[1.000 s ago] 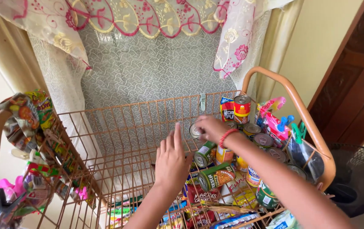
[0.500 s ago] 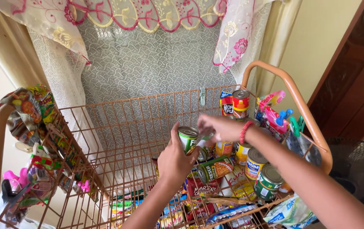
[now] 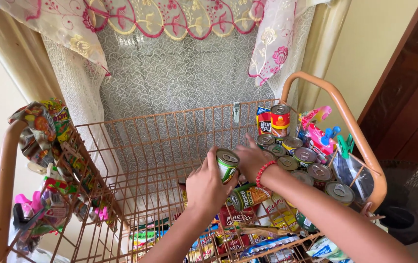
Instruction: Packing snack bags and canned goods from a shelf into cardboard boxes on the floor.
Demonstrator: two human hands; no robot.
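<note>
The left hand (image 3: 206,187) has its grip closed around a green-labelled can (image 3: 227,165), fingers wrapped on the side wall, and holds it clear above the wire shelf (image 3: 145,146) near the middle of the rack. The right hand (image 3: 252,158) rests open just beside the can, fingers spread, gripping nothing. This looks like the placing step: the can appears bound for the row of upright cans (image 3: 306,163) to the right, which calls for a free spot there. The can's long axis is tilted, pull-tab lid up and towards the camera
</note>
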